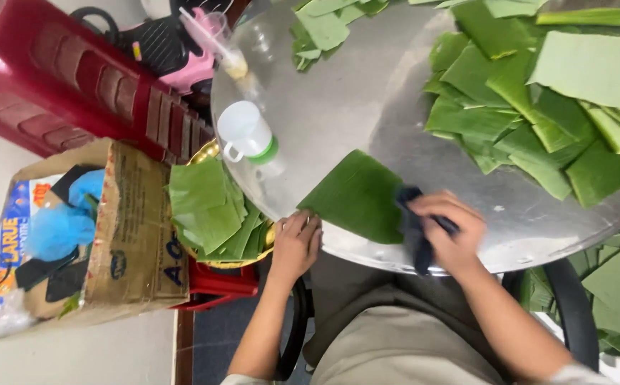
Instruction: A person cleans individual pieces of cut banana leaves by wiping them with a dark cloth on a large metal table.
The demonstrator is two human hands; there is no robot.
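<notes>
A green banana leaf piece (356,196) lies flat at the near edge of a round metal tray table (367,100). My left hand (295,246) rests on the table's rim at the leaf's near left corner, fingers curled over the edge, pinning the leaf. My right hand (452,232) presses a dark blue cloth (415,228) onto the leaf's right side. The cloth hangs partly over the table's edge.
A large heap of cut leaves (538,100) covers the table's right; a smaller heap (324,25) lies at the far side. A white cup (244,132) stands left. A gold tray of stacked leaves (210,210), a cardboard box (131,228) and a red stool (74,78) sit left.
</notes>
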